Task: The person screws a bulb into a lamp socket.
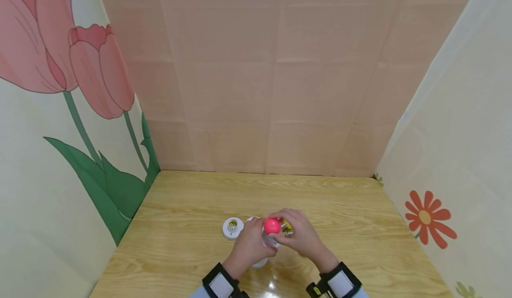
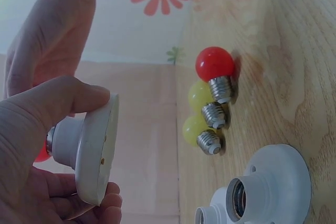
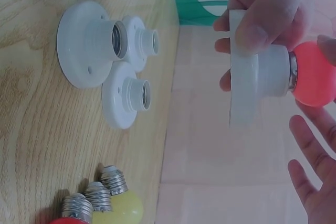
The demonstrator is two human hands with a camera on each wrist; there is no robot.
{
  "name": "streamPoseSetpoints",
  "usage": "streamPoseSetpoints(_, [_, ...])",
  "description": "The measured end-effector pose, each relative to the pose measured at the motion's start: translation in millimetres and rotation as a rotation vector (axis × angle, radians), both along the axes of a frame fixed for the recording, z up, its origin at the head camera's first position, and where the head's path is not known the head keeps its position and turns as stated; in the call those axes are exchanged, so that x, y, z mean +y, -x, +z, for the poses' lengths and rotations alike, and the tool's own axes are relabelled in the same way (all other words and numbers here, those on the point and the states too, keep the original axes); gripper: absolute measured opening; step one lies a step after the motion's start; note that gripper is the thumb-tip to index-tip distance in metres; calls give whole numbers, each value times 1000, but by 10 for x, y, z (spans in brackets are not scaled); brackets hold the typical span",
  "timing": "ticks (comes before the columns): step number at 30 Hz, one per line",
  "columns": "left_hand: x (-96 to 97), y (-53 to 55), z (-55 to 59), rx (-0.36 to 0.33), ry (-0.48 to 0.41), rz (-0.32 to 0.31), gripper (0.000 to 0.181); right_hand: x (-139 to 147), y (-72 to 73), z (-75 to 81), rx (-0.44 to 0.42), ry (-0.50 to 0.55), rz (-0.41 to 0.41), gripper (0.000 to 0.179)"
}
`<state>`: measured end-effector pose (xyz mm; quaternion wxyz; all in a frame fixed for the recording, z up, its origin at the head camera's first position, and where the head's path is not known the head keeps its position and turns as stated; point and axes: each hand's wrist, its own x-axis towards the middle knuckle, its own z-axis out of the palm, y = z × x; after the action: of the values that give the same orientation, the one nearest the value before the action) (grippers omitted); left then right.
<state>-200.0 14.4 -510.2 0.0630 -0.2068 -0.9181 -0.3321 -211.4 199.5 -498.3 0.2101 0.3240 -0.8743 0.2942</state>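
My left hand point(image 1: 249, 245) grips a white lamp holder point(image 2: 96, 150) by its round base, thumb on one side and fingers on the other. A red light bulb point(image 1: 272, 226) sits in the holder's socket, with a little of its metal cap showing at the socket mouth in the right wrist view. On the red globe, my right hand point(image 1: 299, 235) pinches with thumb and index finger, while its other fingers spread apart. The holder is raised off the table and lies sideways in both wrist views.
Three more white lamp holders point(image 3: 84, 45) stand on the wooden table point(image 1: 180, 227), their sockets without bulbs. To the right lie another red bulb point(image 2: 214, 64) and two yellow bulbs point(image 2: 194, 128), close together. A pink cloth wall point(image 1: 272, 89) rises behind the table.
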Motion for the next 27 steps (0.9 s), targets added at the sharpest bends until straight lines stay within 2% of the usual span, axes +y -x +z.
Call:
streamPoseSetpoints(9, [-4,-2,-23,31,-3,-6,66,-11,6,1,26,-11,0,44])
streamPoseSetpoints(16, [1,-9,-12,32,0,0,68,14,5,6,6,-14,111,49])
streamPoseSetpoints(27, [-3,-13,-16,22,23,1,69,20,-24,13,-47,-23,55,42])
